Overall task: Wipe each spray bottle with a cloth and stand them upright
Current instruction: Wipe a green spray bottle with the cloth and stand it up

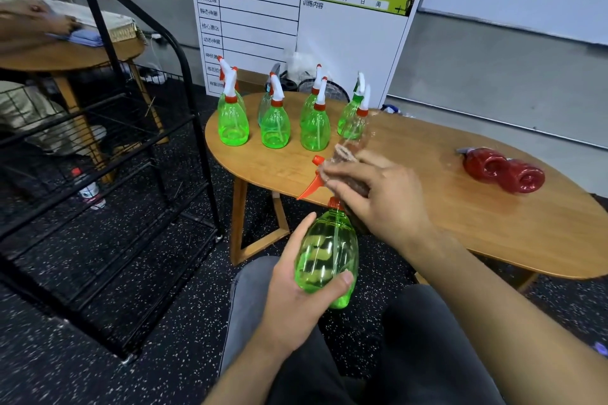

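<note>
Left hand (296, 286) grips a green spray bottle (327, 256) off the table's (493, 223) near edge. Right hand (371, 194) pinches a blurred cloth (348, 154) at the sprayer. Green bottles (279, 122) stand along the far-left edge.

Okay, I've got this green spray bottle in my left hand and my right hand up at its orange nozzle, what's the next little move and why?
Probably draw the right hand down from the orange trigger head onto the green bottle. The left hand grips only its lower body, so the upper body looks free to wipe. Whether the right hand holds a cloth is unclear. Several green bottles already stand upright on the table.
</note>
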Tool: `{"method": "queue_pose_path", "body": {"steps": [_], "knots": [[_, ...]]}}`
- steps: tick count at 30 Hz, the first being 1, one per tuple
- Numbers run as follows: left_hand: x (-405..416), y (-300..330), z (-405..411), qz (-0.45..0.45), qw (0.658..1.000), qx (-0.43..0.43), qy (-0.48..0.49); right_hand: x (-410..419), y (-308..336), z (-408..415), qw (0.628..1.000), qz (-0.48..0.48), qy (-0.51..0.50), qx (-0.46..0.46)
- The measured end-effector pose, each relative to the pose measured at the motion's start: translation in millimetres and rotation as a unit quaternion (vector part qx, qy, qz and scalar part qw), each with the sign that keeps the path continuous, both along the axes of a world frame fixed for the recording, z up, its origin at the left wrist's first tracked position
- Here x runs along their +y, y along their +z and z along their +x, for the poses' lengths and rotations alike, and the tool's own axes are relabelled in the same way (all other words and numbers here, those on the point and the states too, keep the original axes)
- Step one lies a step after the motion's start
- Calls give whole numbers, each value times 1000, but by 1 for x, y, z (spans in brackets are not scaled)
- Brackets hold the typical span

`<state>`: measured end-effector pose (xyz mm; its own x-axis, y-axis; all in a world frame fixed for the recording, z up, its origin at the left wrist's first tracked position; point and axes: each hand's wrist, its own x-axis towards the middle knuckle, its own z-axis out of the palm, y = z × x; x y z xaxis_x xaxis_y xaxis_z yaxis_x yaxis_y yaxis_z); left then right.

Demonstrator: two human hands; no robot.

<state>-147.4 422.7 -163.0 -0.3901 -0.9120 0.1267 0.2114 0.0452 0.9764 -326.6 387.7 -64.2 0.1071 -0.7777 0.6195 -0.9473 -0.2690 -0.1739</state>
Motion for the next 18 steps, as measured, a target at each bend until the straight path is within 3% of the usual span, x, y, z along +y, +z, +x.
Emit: {"method": "queue_pose_path", "body": {"steps": [3, 5, 9, 13, 18], "knots": [[-1, 0, 0, -12, 1000, -3, -1, 3, -12, 10, 991, 47, 88, 86], [-1, -1, 0, -4, 1000, -5, 4, 1, -10, 8, 992, 37, 79, 96], [-1, -2, 3, -8, 1000, -11, 3, -4, 3, -6, 999, -23, -31, -1], [-2, 0, 3, -7, 1000, -11, 11, 3, -3, -7, 997, 71, 39, 5], [-2, 4, 2, 13, 1000, 10, -2, 0, -7, -21, 995, 22, -23, -92]]}}
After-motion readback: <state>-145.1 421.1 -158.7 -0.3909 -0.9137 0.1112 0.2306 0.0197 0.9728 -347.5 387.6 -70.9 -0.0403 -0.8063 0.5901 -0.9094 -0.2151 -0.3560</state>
